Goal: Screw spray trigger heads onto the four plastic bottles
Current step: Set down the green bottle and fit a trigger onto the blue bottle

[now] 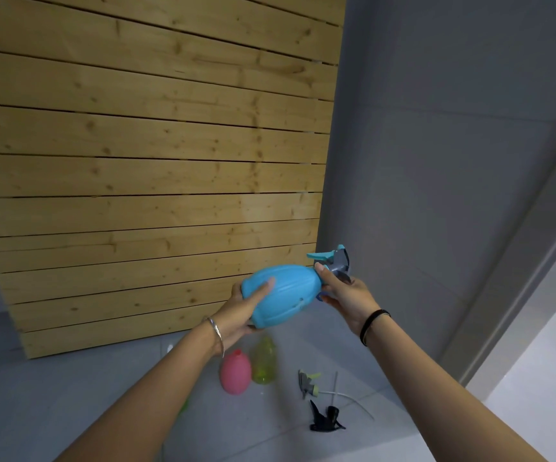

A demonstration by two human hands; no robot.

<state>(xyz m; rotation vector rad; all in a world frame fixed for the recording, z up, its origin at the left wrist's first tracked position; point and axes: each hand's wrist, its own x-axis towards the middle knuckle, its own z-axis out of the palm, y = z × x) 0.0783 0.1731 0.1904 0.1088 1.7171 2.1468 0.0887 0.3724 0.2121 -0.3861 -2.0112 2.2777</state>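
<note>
I hold a ribbed blue bottle (283, 295) tilted on its side in the air. My left hand (240, 311) cups its base and side. My right hand (343, 295) grips its neck, where a grey and blue trigger head (335, 261) sits. On the grey floor below lie a pink bottle (235, 371) and a translucent yellow-green bottle (265, 363), both without heads. To their right lie a green and grey trigger head (308, 381) with a white dip tube (353, 400), and a black trigger head (325, 418).
A wooden slat panel (153, 161) leans against the grey wall (436, 161) behind. A grey door frame (520, 261) runs down on the right, with a paler floor beyond it. A green shape shows partly behind my left forearm.
</note>
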